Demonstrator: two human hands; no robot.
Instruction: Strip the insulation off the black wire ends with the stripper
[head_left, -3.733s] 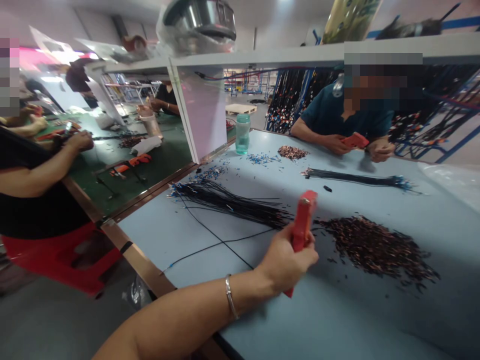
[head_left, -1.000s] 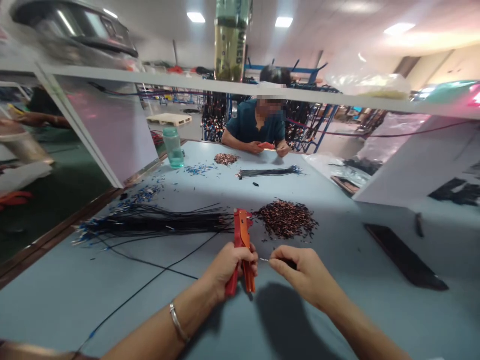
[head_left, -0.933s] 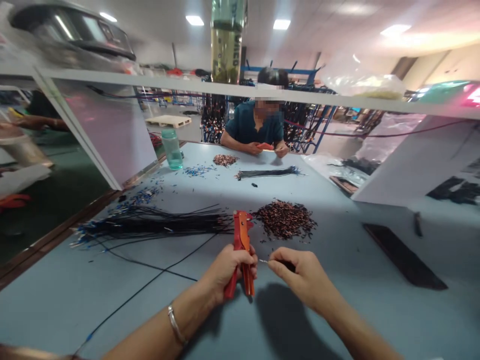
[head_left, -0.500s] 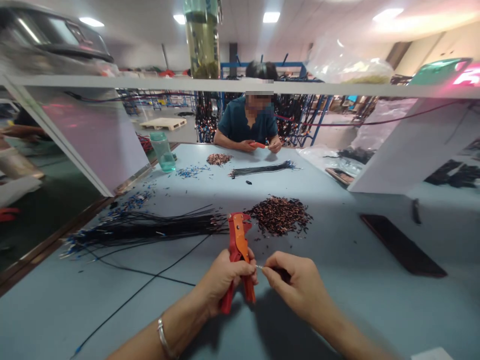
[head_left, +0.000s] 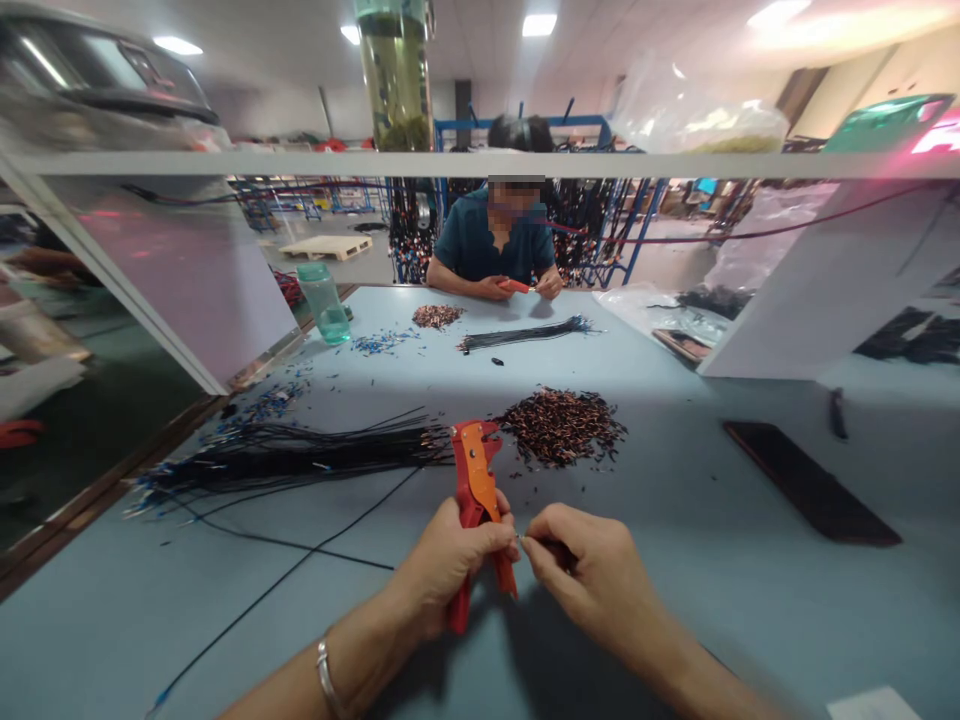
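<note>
My left hand (head_left: 469, 555) is wrapped around a red and orange wire stripper (head_left: 474, 465), its jaws pointing away from me. My right hand (head_left: 589, 570) is closed in a pinch just right of my left thumb. A tiny silvery wire end (head_left: 519, 538) shows between the two hands; most of it is hidden by fingers. One loose black wire (head_left: 300, 560) runs over the table left of my hands, with a blue tip near the front edge. Beyond it lies a bundle of black wires (head_left: 352, 450), and past the stripper a heap of dark and coppery offcuts (head_left: 562, 428).
A dark phone (head_left: 810, 483) lies at the right. Blue-tipped bits (head_left: 274, 402) are scattered at the left, near a green bottle (head_left: 324, 305). Across the table a person (head_left: 491, 245) holds a red tool. A white shelf (head_left: 480, 165) spans above.
The stripper's head has tipped slightly left and its handles have shifted a little right. My hands are slightly closer together, and less of the silvery wire end shows between them.
</note>
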